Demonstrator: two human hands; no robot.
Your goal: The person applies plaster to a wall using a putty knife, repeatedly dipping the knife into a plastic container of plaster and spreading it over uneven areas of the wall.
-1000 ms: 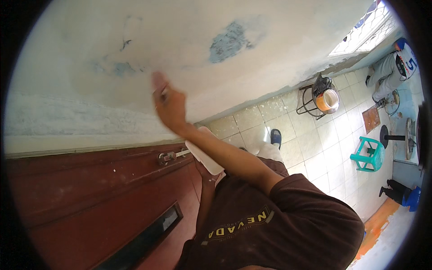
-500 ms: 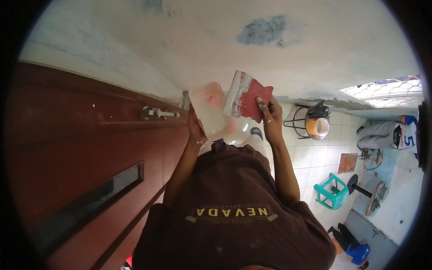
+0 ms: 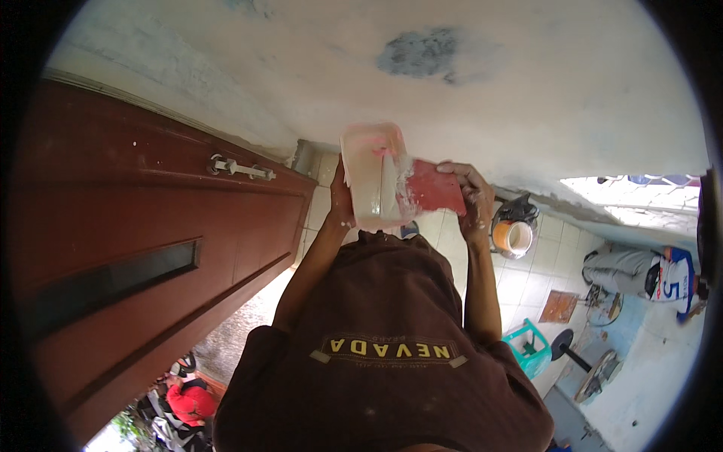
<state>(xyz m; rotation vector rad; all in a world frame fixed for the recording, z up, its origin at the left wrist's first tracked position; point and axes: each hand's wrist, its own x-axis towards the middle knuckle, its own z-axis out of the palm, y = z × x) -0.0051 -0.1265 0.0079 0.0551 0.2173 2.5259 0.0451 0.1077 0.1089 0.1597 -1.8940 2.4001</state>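
At far left, the red-brown door [image 3: 151, 215] carries 1 dark glass panel [image 3: 120, 279]. Below the door's lower edge, 1 person in a red top [image 3: 192, 403] is visible. The metal bolt [image 3: 241, 168] is mounted near the door's upper right edge.

The left hand [image 3: 341, 197] is clamped on the left side of the pale plastic tray [image 3: 367, 184]; its fingertips are hidden behind the tray. The tray is located in front of the wearer's brown shirt [image 3: 384, 301], tilted so that its interior faces the camera. Pink marks show at its upper end.

Above and to the right, the wall [image 3: 542, 90] bears 1 dark grey patch [image 3: 418, 53]. The red scraper [image 3: 437, 188] extends rightward from the tray, its pale blade over the tray opening. White material coats the blade side. Blade-to-rim contact cannot be determined. The right hand [image 3: 473, 192] is clamped on the scraper's right end, thumb and fingers closed on it.

Farther right are 1 orange-and-white bucket [image 3: 514, 237], beside a black bag [image 3: 518, 209], 1 teal stool [image 3: 538, 366] and 1 person in a white-and-blue jersey [image 3: 674, 280].
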